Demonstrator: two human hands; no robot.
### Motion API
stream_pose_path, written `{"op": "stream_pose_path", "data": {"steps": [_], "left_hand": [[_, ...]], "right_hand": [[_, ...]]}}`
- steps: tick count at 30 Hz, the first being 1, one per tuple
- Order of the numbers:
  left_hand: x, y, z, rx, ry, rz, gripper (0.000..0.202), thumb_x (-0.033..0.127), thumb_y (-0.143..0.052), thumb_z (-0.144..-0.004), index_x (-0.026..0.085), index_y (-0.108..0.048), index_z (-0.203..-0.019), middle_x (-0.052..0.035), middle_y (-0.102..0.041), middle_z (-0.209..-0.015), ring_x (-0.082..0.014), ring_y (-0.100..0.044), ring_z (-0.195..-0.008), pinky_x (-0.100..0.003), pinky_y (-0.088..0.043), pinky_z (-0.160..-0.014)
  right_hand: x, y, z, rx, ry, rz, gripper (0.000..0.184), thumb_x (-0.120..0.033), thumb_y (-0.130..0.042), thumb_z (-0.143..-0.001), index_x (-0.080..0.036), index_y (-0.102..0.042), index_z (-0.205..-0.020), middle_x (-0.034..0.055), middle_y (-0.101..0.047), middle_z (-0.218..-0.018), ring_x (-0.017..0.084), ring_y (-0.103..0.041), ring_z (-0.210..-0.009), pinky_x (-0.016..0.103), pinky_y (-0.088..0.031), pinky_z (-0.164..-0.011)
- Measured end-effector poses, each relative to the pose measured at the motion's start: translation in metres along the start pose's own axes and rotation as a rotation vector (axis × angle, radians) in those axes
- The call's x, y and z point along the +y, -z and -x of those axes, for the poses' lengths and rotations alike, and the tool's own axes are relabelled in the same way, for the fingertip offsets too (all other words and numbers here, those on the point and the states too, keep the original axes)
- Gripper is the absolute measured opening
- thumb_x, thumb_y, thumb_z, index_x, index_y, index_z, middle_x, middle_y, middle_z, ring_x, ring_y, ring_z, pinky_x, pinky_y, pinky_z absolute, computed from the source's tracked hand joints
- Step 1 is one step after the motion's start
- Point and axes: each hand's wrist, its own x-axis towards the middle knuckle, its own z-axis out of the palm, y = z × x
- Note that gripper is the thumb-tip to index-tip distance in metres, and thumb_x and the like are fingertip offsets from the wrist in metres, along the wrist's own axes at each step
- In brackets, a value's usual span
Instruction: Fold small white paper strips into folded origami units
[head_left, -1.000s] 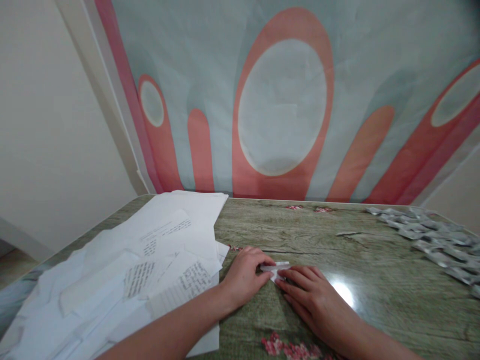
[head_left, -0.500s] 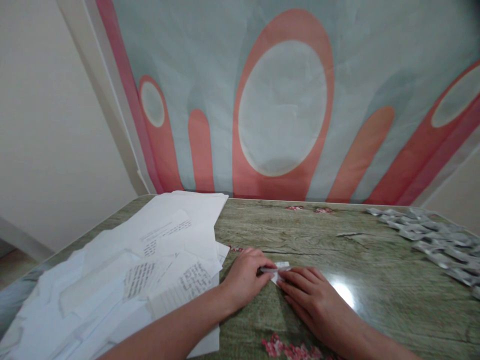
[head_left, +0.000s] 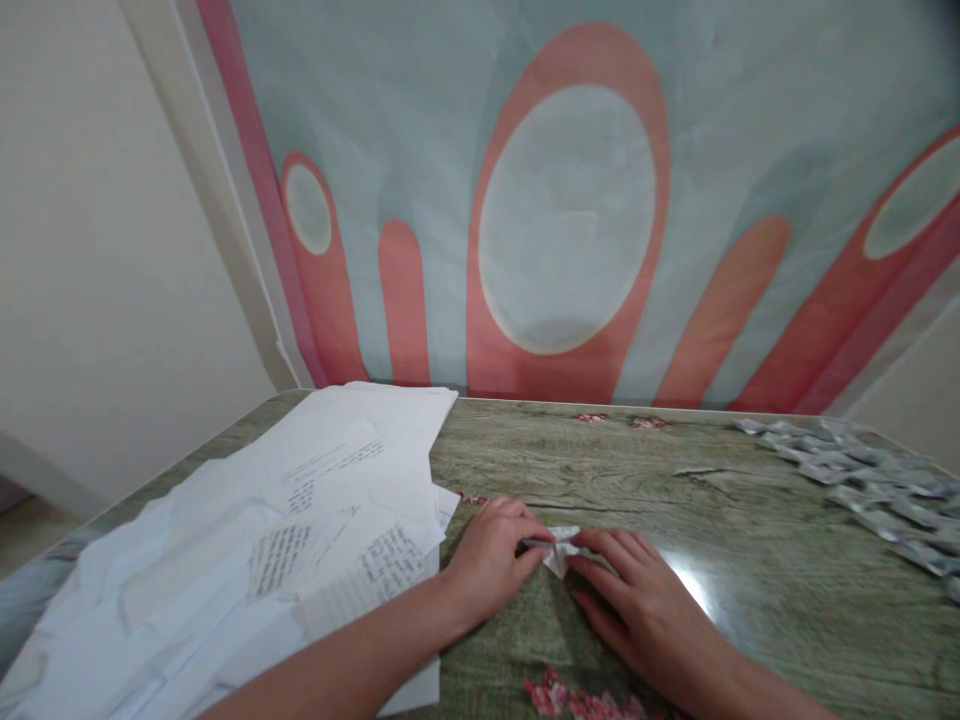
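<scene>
A small folded piece of white paper (head_left: 560,552) lies on the green wood-grain table (head_left: 750,520), between my two hands. My left hand (head_left: 491,560) has its fingers curled and pinches the paper's left edge. My right hand (head_left: 630,590) lies with its fingers pressed together on the paper's right side, holding it down against the table. Much of the paper is hidden under my fingertips.
A loose spread of white sheets (head_left: 300,530), some with handwriting, covers the table's left part. Several small folded grey paper pieces (head_left: 862,480) lie at the right. A hanging cloth with red and grey shapes (head_left: 562,200) backs the table.
The small paper has been folded tighter and now looks more pointed. My right hand has slid slightly right and down; my left hand has barely moved.
</scene>
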Motion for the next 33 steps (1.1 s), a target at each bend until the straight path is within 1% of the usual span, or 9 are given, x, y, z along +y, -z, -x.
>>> {"op": "stream_pose_path", "data": {"steps": [4, 9, 20, 27, 30, 33], "left_hand": [[-0.001, -0.0012, -0.0004, 0.011, -0.005, 0.003, 0.015, 0.022, -0.059, -0.081, 0.027, -0.069, -0.091, -0.0007, -0.062, -0.088, -0.0193, -0.051, -0.089, -0.03, -0.036, -0.081], [-0.0015, -0.0006, -0.0004, 0.01, -0.017, 0.012, 0.016, 0.021, -0.059, -0.081, 0.027, -0.069, -0.092, -0.0005, -0.062, -0.088, -0.0188, -0.051, -0.089, -0.029, -0.036, -0.081], [-0.0069, -0.0056, 0.0005, 0.011, -0.086, -0.048, 0.018, 0.02, -0.059, -0.083, 0.028, -0.069, -0.096, -0.0008, -0.059, -0.088, -0.0176, -0.049, -0.089, -0.03, -0.036, -0.081], [-0.0027, -0.0042, 0.001, -0.002, -0.136, -0.161, 0.017, 0.023, -0.055, -0.086, 0.028, -0.069, -0.095, -0.0017, -0.058, -0.087, -0.0182, -0.047, -0.088, -0.03, -0.037, -0.078], [-0.0016, -0.0057, 0.0022, 0.001, -0.158, -0.234, 0.015, 0.024, -0.056, -0.086, 0.027, -0.069, -0.093, -0.0015, -0.057, -0.088, -0.0184, -0.046, -0.089, -0.03, -0.036, -0.077], [-0.0002, -0.0066, 0.0036, -0.006, -0.19, -0.312, 0.015, 0.022, -0.055, -0.086, 0.027, -0.067, -0.094, -0.0008, -0.057, -0.09, -0.0185, -0.046, -0.09, -0.031, -0.036, -0.076]], "right_hand": [[0.0018, -0.0029, 0.0017, -0.084, -0.044, -0.013, 0.025, -0.019, -0.052, -0.086, -0.019, -0.059, -0.109, 0.0073, -0.058, -0.091, 0.021, -0.053, -0.083, 0.036, -0.045, -0.073], [0.0009, -0.0017, 0.0001, -0.143, -0.051, -0.022, 0.026, -0.021, -0.052, -0.087, -0.02, -0.058, -0.112, 0.0063, -0.056, -0.09, 0.02, -0.052, -0.083, 0.036, -0.045, -0.073], [0.0023, -0.0015, -0.0017, -0.159, -0.069, -0.059, 0.027, -0.021, -0.054, -0.086, -0.022, -0.057, -0.113, 0.006, -0.055, -0.092, 0.021, -0.051, -0.085, 0.037, -0.044, -0.075], [0.0001, -0.0024, -0.0003, -0.163, -0.081, -0.038, 0.023, -0.022, -0.052, -0.087, -0.021, -0.058, -0.109, 0.0063, -0.054, -0.092, 0.022, -0.05, -0.085, 0.037, -0.043, -0.074], [-0.0009, -0.0027, 0.0011, -0.14, -0.06, -0.017, 0.023, -0.02, -0.051, -0.087, -0.022, -0.058, -0.109, 0.0059, -0.056, -0.091, 0.021, -0.051, -0.083, 0.037, -0.043, -0.073], [-0.0008, -0.002, 0.0015, -0.09, -0.041, -0.026, 0.02, -0.017, -0.047, -0.088, -0.022, -0.06, -0.102, 0.0052, -0.056, -0.089, 0.02, -0.051, -0.081, 0.037, -0.043, -0.072]]}}
